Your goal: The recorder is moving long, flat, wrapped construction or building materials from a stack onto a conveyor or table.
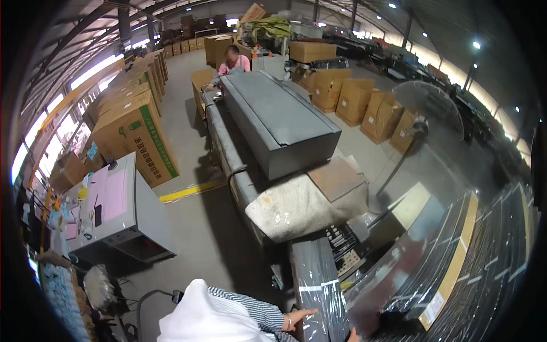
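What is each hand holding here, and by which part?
Nothing is clearly gripped. The left hand lies flat, fingers spread, on the near end of the long plastic-wrapped dark bundle. Only a sliver of the right hand shows; cannot tell.

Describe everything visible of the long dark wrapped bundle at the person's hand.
The wrapped bundle is long, narrow and dark, covered in glossy clear film that catches the light, with a pale tape band across it near the lower end. It lies flat, running from the frame's bottom edge up toward the cloth-draped mouth of the grey machine. The left hand rests open with fingers on its left edge; the right hand barely shows at the bottom edge beside it. Similar wrapped stacks sit to its right.
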`<state>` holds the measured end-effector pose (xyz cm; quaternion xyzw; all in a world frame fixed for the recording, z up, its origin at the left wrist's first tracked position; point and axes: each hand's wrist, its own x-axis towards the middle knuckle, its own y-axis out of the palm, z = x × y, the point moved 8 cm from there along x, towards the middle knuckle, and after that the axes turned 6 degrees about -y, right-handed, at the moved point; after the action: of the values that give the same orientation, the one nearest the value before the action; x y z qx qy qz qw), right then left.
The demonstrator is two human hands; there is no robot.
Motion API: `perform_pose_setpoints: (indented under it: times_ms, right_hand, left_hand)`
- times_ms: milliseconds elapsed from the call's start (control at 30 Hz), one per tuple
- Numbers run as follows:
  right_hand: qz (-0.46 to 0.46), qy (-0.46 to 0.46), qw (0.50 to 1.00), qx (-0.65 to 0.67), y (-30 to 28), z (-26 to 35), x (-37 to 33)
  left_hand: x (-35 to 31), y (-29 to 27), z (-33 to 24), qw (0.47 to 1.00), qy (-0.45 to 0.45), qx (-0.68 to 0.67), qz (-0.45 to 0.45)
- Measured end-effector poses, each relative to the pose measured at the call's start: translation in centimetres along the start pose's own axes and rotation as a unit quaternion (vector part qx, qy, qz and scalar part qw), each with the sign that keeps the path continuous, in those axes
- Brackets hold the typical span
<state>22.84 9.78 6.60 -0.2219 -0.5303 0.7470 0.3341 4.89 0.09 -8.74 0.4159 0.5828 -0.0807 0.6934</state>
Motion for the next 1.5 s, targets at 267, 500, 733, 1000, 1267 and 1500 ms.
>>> perform_pose_setpoints:
  times_ms: [267, 500, 733, 1000, 1267, 1500]
  right_hand:
    - [-0.010, -0.067, 0.998, -0.007, 0.1, 3.7, 6.9]
    - [-0.007, -0.039, 0.999, -0.020, 0.1, 5.0, 10.4]
    - [-0.013, -0.043, 0.999, -0.023, 1.0, 5.3, 12.5]
    - [0.000, 0.003, 0.999, -0.038, 2.1, 4.4, 15.3]
    - [0.015, -0.084, 0.994, -0.074, 7.8, 3.8, 21.1]
    - [-0.198, -0.087, 0.974, -0.062, 6.4, 3.4, 26.0]
  left_hand:
    - [3.6, -4.3, -6.9, 0.994, 0.087, -0.032, -0.050]
    - [10.8, -6.7, -10.4, 0.996, 0.082, -0.026, 0.002]
    - [5.9, -6.0, -12.8, 0.998, 0.058, -0.016, 0.008]
    - [5.2, -6.6, -15.0, 0.995, 0.079, -0.033, -0.047]
    - [6.1, -8.6, -19.2, 0.969, 0.088, -0.189, -0.135]
    - [6.3, -6.8, -26.3, 0.976, 0.199, -0.083, -0.023]
